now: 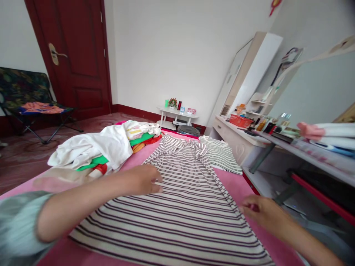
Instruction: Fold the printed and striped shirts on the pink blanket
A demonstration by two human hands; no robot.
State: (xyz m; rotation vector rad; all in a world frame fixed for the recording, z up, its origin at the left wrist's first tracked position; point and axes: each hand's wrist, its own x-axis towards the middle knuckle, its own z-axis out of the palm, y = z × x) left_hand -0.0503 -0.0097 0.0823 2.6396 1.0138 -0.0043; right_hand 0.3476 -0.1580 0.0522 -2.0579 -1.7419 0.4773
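- Folding chair (30,92), far left: one, with one orange cloth on the seat, well apart from the work.
- Pile of clothes (105,147): one heap, white on top, green and red underneath, just beside the shirt's left sleeve.
- Left hand (144,179): palm down on the shirt, fingers loose, gripping nothing.
- Striped shirt (183,207): one, spread flat on the pink bed (235,183), collar at the far end.
- Looks like a smoothing step. Anchor with the left palm, draw the side edge outward, and use the stripes to check it lies straight.
- Right hand (262,212): at the shirt's right edge, fingers drawn together. It is blurred, so I can't tell if it pinches the cloth.
- Second striped top (222,157): one, beyond the right sleeve.
- Count: two hands, two striped tops.
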